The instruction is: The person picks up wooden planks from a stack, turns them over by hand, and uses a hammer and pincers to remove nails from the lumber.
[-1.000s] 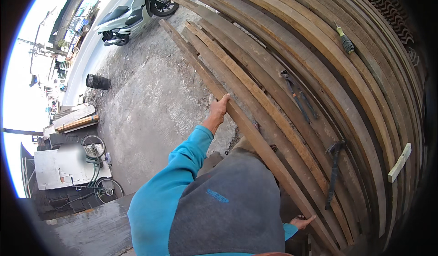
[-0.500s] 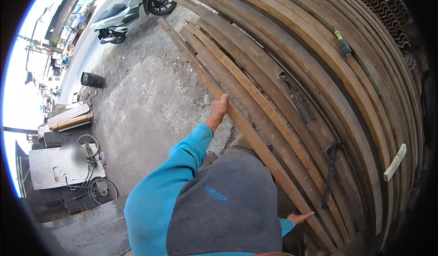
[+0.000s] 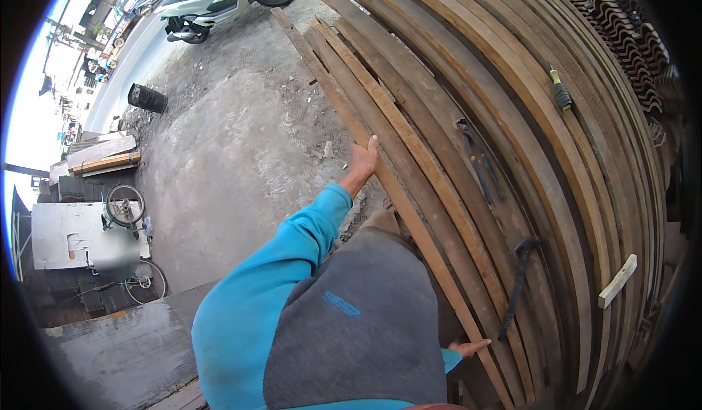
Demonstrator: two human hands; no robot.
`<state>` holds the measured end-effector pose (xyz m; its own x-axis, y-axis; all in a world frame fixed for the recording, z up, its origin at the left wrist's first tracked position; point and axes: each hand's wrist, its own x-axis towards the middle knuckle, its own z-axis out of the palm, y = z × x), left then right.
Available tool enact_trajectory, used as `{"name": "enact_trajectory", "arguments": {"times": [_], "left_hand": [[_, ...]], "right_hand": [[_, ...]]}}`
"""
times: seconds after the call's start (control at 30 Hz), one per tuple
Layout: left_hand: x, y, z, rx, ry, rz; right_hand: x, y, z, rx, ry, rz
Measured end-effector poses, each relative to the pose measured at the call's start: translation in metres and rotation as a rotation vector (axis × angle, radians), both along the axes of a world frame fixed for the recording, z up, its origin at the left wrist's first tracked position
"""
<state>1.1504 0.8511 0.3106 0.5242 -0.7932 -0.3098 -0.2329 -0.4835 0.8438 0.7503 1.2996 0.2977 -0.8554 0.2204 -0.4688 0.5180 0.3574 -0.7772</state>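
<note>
My left hand (image 3: 363, 160) is wrapped round the near edge of a long wooden plank (image 3: 418, 227), its thumb raised along the top. Lower down, my right hand (image 3: 468, 348) grips the same plank near its closer end, partly hidden by my body. This plank lies along the outer left side of a wide row of long timbers (image 3: 409, 81). On the timbers beside it rest a dark hammer (image 3: 518, 286), a pair of pincers (image 3: 479, 165) with dark handles, and a screwdriver-like tool (image 3: 560, 92) with a yellow and dark handle.
A short pale wood block (image 3: 618, 281) lies on the timbers at right. Wavy roof tiles (image 3: 621, 37) are stacked at the far right. A scooter (image 3: 219, 1), a black bucket (image 3: 147, 98) and a bicycle (image 3: 139, 282) stand on the left side. Rough concrete ground (image 3: 219, 161) lies between.
My left thumb has lifted from the plank. The view has shifted slightly; both hands remain at the plank.
</note>
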Motion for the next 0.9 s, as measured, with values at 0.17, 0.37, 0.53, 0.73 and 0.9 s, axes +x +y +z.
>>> {"name": "enact_trajectory", "arguments": {"times": [0.17, 0.37, 0.53, 0.73, 0.9], "left_hand": [[0.013, 0.015, -0.012, -0.101, 0.134, -0.053], [0.016, 0.010, -0.035, -0.083, 0.008, -0.012], [0.012, 0.004, -0.016, -0.042, -0.067, -0.027], [0.022, 0.014, -0.013, 0.012, -0.094, 0.059], [0.035, 0.022, 0.009, -0.002, 0.130, -0.078]], "right_hand": [[0.008, 0.018, 0.019, -0.076, -0.329, 0.048], [0.036, -0.070, 0.136, -0.276, -0.275, 0.883], [-0.005, -0.152, 0.161, 0.481, 0.872, 0.930], [-0.055, -0.160, 0.117, 0.787, 0.536, 1.246], [-0.058, -0.160, 0.099, 0.802, 0.584, 1.260]]}}
